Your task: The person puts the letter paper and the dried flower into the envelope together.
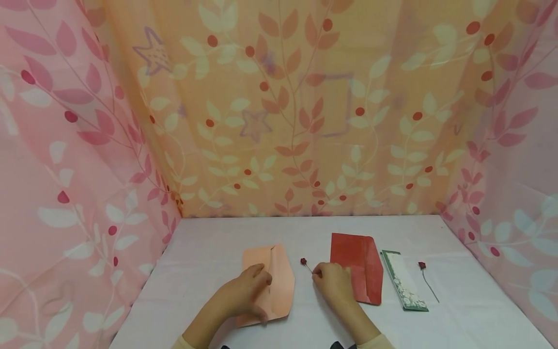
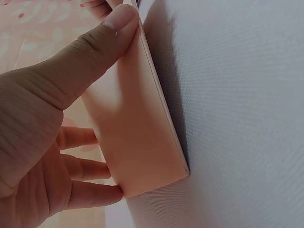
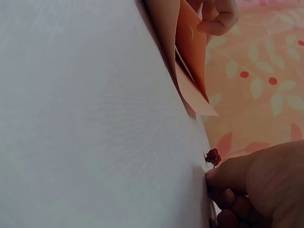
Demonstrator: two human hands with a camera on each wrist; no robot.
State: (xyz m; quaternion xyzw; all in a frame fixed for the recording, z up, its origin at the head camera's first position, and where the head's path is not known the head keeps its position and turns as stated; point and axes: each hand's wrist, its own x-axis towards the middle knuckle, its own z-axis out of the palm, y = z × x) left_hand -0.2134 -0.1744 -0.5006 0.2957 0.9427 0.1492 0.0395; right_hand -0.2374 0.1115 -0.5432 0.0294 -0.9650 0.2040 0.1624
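Note:
A peach envelope [image 1: 283,286] lies on the left part of the white table, its pointed flap folded out to the right. My left hand [image 1: 246,293] grips it, thumb at the near edge and fingers over the pocket. Seen from the right wrist, the envelope's mouth [image 3: 191,45] gapes. Between thumb and forefinger, my right hand [image 1: 337,286] pinches the thin stem of a small dried red rose [image 1: 303,261]. The bloom points up and left, toward the envelope, and shows just past the fingertips in the right wrist view.
Partly behind my right hand lies a red envelope [image 1: 372,271], flap also out to the right. Farther right are a green-edged card with white flowers [image 1: 403,281] and a second stemmed red rose [image 1: 422,265]. A patterned curtain [image 1: 292,111] walls the table's back and sides.

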